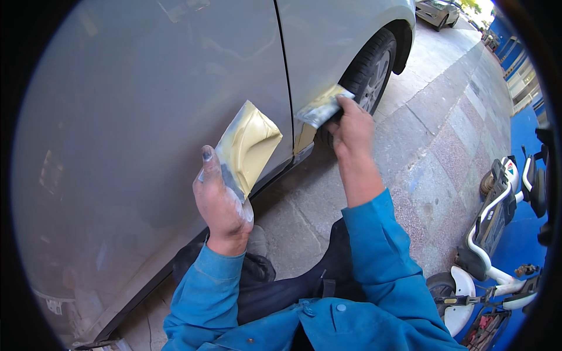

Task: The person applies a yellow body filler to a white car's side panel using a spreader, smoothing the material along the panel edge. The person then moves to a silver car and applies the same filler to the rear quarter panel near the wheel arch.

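My left hand (pixel 222 205) is closed on a flat grey putty spreader (pixel 227 140), thumb at its near edge and fingers mostly hidden. A thick, folded layer of pale yellow body filler (pixel 253 143) covers its face. In my right hand (pixel 355 128) is a second putty spreader (pixel 321 110), its blade smeared with grey and yellow. That blade is up against the lower rear corner of the car's front fender (pixel 333 41), behind the wheel. Below it, a yellow filler patch (pixel 303 139) shows on the fender edge beside the door gap.
A grey car door (pixel 134 117) fills the left side. The front wheel (pixel 374 73) stands just beyond my right hand. Paved ground (pixel 421 123) stretches to the right. A white-framed scooter (pixel 494 234) stands at the right, by a blue wall. Another car (pixel 438 11) is far off.
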`<state>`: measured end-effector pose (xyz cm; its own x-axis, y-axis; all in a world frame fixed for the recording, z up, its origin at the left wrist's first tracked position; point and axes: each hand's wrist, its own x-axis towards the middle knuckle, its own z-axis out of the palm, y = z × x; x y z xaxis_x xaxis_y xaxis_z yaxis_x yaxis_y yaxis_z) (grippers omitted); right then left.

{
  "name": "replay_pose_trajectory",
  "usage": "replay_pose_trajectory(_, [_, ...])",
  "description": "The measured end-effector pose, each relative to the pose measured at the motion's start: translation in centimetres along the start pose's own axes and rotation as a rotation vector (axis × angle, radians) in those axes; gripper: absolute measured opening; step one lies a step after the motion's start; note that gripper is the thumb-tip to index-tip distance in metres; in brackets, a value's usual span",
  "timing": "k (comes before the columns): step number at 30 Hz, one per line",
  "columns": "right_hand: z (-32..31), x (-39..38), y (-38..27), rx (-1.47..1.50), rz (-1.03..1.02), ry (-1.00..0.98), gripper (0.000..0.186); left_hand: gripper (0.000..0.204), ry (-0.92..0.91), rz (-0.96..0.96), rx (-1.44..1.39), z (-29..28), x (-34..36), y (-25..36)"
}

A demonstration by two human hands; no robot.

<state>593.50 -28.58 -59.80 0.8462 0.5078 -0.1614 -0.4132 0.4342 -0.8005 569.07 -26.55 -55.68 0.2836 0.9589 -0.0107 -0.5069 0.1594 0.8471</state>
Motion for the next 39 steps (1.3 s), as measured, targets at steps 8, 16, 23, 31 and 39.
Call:
replay_pose_trajectory(8, [-9.2, -4.5, 9.3, -0.214, 0.144, 0.133, 0.025, 0.064, -0.006, 0.035, -0.022, 0.0, 0.2, 0.6])
replay_pose_trajectory(16, [-8.2, -3.8, 11.6, -0.266, 0.238, 0.168, 0.031, 0.055, -0.005, 0.014, -0.075, -0.5, 0.1, 0.6])
replay_pose_trajectory(23, [-7.9, -1.9, 11.6, -0.315, 0.269, 0.183, 0.029, 0.056, 0.011, 0.013, -0.077, -0.5, 0.4, 0.6])
replay_pose_trajectory(31, [-6.3, -0.9, 11.2, -0.252, 0.279, 0.195, 0.029, 0.056, 0.017, 0.005, -0.064, -1.2, 0.7, 0.7])
replay_pose_trajectory(39, [-6.4, 0.4, 11.2, -0.212, 0.274, 0.173, 0.029, 0.059, 0.012, -0.007, -0.086, -0.8, 0.8, 0.7])
